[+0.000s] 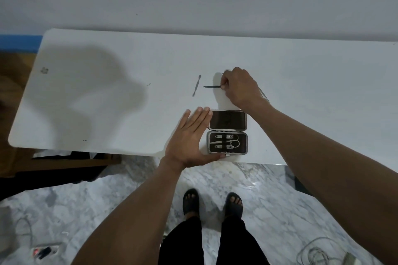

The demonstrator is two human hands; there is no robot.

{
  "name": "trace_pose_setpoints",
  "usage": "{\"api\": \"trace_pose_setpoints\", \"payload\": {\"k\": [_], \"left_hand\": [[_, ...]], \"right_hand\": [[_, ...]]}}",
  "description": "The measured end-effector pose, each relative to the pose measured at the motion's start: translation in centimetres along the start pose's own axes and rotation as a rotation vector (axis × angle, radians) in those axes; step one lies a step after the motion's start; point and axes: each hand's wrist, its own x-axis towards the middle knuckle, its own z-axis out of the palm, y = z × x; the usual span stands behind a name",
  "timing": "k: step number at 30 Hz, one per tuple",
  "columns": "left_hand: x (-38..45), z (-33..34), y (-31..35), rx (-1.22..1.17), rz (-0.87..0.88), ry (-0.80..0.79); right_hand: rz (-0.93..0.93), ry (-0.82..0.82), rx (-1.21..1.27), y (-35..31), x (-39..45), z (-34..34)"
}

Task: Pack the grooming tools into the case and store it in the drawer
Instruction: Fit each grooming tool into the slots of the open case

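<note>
The open case (227, 132) lies near the front edge of the white surface (97, 103), at about 6 o'clock from the middle of the top. Its lid half, dark and bare inside, folds away toward 12 o'clock; the tray half nearer the person holds several metal tools under dark straps, among them what look like two clippers and small scissors.

The left hand (190, 141) lies flat beside the case at its 9 o'clock side, palm down, fingers straight and together pointing toward 1 o'clock, their tips level with the lid's far corner. The thumb runs along the tray's front edge, touching or nearly touching it. This grip is wide and holds nothing; the forearm comes up straight from 6 o'clock.

The right hand (239, 87) reaches past the case toward 12 o'clock, knuckles up, wrist bent, the forearm crossing in from 4 o'clock. Its grip is narrow: fingertips pinch the end of a thin dark tool (212, 86) that lies level, pointing toward 9 o'clock. Whether the tool's far end rests on the surface I cannot tell.

A slim grey tool (196, 85) lies loose on the surface just beyond that tip, at 9 o'clock from it. Another thin metal piece (264, 94) shows partly at 3 o'clock of the right wrist.
</note>
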Motion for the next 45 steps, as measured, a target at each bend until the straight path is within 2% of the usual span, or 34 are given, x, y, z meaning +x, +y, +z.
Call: {"api": "trace_pose_setpoints", "payload": {"k": [6, 12, 19, 30, 34, 45], "left_hand": [[-0.1, 0.2, 0.0, 0.003, 0.017, 0.053], [-0.1, 0.2, 0.1, -0.004, 0.030, 0.114], [-0.2, 0.0, 0.2, -0.008, 0.032, 0.107], [-0.4, -0.1, 0.4, 0.021, 0.012, 0.066], [-0.4, -0.1, 0.4, 0.021, 0.010, 0.074], [-0.3, 0.3, 0.1, 0.017, 0.022, 0.098]], "right_hand": [[-0.028, -0.003, -0.014, 0.3, -1.5, -0.3], [0.038, 0.045, 0.265, 1.3, -4.4, -1.2], [0.091, 0.148, 0.425, 2.2, -9.0, -2.4], [0.230, 0.220, 0.520, 4.1, -14.5, -0.7], [0.265, 0.235, 0.480, 4.1, -14.8, 0.1], [0.123, 0.120, 0.234, 3.4, -14.2, 0.5]]}}
